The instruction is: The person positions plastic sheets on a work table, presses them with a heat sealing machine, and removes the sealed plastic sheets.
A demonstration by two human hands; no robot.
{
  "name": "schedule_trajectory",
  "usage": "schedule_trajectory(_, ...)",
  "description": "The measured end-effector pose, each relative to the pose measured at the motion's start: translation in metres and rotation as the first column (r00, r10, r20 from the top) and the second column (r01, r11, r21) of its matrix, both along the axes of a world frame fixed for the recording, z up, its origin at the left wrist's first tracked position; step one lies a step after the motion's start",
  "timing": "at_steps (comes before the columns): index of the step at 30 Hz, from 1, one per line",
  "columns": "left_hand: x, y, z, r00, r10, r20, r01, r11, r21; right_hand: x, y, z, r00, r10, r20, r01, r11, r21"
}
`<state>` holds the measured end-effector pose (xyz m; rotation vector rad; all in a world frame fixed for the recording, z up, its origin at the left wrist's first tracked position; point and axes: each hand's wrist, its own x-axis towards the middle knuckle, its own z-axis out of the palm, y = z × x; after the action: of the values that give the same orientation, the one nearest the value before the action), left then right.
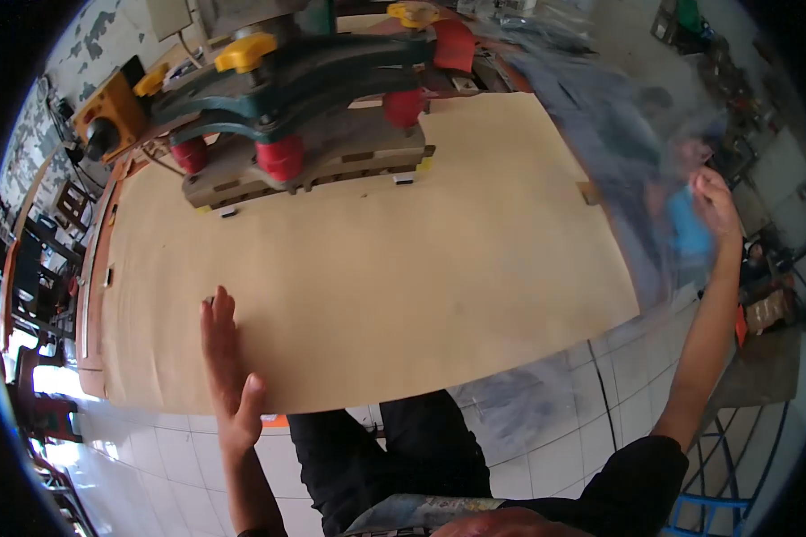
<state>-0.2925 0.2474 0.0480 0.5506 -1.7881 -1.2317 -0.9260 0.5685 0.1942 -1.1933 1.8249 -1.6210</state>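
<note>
A large tan sheet (376, 268) lies flat on the table below a dark green press head (313, 85) with red cylinders and yellow knobs. My left hand (227, 362) rests on the sheet's front left part, its fingers stretched forward and its thumb apart. Out to the right, my right hand (715, 201) is raised beyond the sheet's right edge with its fingers bent together. It is at a clear plastic film (631, 170), and a blue patch (688, 224) shows beside it.
An orange control box (112, 116) stands at the back left. A blue metal stool (716, 501) is at the lower right. Plastic film (515, 403) also hangs over the tiled floor near my legs. Chairs stand at the far left.
</note>
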Motion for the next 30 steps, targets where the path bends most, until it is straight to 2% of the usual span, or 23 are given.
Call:
schedule_trajectory(1,-0.001,-0.001,-0.001,1.000,-0.005,-0.003,0.005,1.000,0.003,-0.028,0.015,-0.004,1.000,-0.005,-0.003,0.005,1.000,0.003)
schedule_trajectory(3,-0.004,-0.003,-0.002,0.999,0.044,0.014,-0.044,0.998,0.033,-0.082,0.038,-0.014,0.908,0.152,0.390,-0.083,0.978,-0.190)
schedule_trajectory(4,-0.005,-0.003,-0.003,0.999,0.046,0.011,-0.046,0.998,0.033,-0.116,0.043,-0.027,0.909,0.154,0.387,-0.085,0.978,-0.190)
schedule_trajectory(6,-0.007,-0.003,-0.002,0.992,0.103,0.069,-0.104,0.994,0.019,-0.191,0.035,-0.067,0.623,0.404,0.670,-0.089,0.887,-0.452)
schedule_trajectory(8,-0.009,-0.001,-0.001,0.987,0.135,0.090,-0.137,0.991,0.010,-0.229,0.000,-0.090,0.420,0.532,0.735,-0.052,0.823,-0.566)
schedule_trajectory(9,-0.010,0.000,0.000,0.984,0.150,0.100,-0.152,0.988,0.009,-0.236,-0.023,-0.098,0.576,0.376,0.726,0.153,0.823,-0.548)
schedule_trajectory(10,-0.012,0.000,-0.001,0.980,0.163,0.110,-0.165,0.986,0.009,-0.240,-0.047,-0.103,0.684,0.183,0.706,0.351,0.766,-0.539)
schedule_trajectory(11,-0.012,0.000,-0.003,0.980,0.168,0.108,-0.170,0.985,0.007,-0.239,-0.077,-0.105,0.685,0.188,0.704,0.346,0.767,-0.541)
schedule_trajectory(13,-0.010,-0.003,-0.007,0.978,0.173,0.114,-0.174,0.985,-0.001,-0.232,-0.132,-0.109,0.666,-0.213,0.715,0.677,0.575,-0.460)
schedule_trajectory(14,-0.010,-0.003,-0.007,0.978,0.175,0.111,-0.175,0.984,-0.006,-0.245,-0.145,-0.114,0.668,-0.208,0.714,0.675,0.574,-0.464)
schedule_trajectory(15,-0.011,-0.003,-0.007,0.977,0.182,0.114,-0.182,0.983,-0.007,-0.261,-0.156,-0.123,0.608,-0.408,0.681,0.725,0.635,-0.267)
schedule_trajectory(16,-0.011,-0.003,-0.007,0.975,0.188,0.118,-0.188,0.982,-0.007,-0.272,-0.164,-0.129,0.543,-0.591,0.596,0.764,0.643,-0.059)
schedule_trajectory(17,-0.011,-0.003,-0.007,0.975,0.191,0.114,-0.191,0.982,-0.009,-0.282,-0.169,-0.132,0.548,-0.588,0.595,0.762,0.645,-0.064)
schedule_trajectory(22,-0.009,-0.005,-0.007,0.977,0.173,0.123,-0.173,0.985,-0.012,-0.301,-0.182,-0.135,0.445,-0.297,0.845,0.754,0.632,-0.175)
schedule_trajectory(23,-0.010,-0.005,-0.008,0.978,0.170,0.119,-0.170,0.985,-0.010,-0.303,-0.183,-0.132,0.449,-0.299,0.842,0.755,0.630,-0.179)
schedule_trajectory(25,-0.010,-0.004,-0.008,0.967,0.215,0.136,-0.217,0.976,-0.001,-0.289,-0.184,-0.130,0.611,-0.412,0.676,0.727,0.630,-0.273)
schedule_trajectory(26,-0.011,-0.004,-0.008,0.969,0.206,0.138,-0.208,0.978,0.003,-0.283,-0.185,-0.127,0.607,-0.421,0.674,0.732,0.626,-0.269)
schedule_trajectory(28,-0.011,-0.004,-0.007,0.976,0.178,0.122,-0.176,0.984,-0.026,-0.262,-0.190,-0.119,0.632,-0.699,0.335,0.742,0.671,0.001)
schedule_trajectory(29,-0.011,-0.004,-0.007,0.976,0.175,0.127,-0.173,0.985,-0.027,-0.248,-0.192,-0.116,0.628,-0.701,0.338,0.744,0.668,0.005)
schedule_trajectory(30,-0.011,-0.004,-0.007,0.977,0.173,0.127,-0.170,0.985,-0.031,-0.229,-0.193,-0.111,0.697,-0.717,0.009,0.713,0.695,0.099)
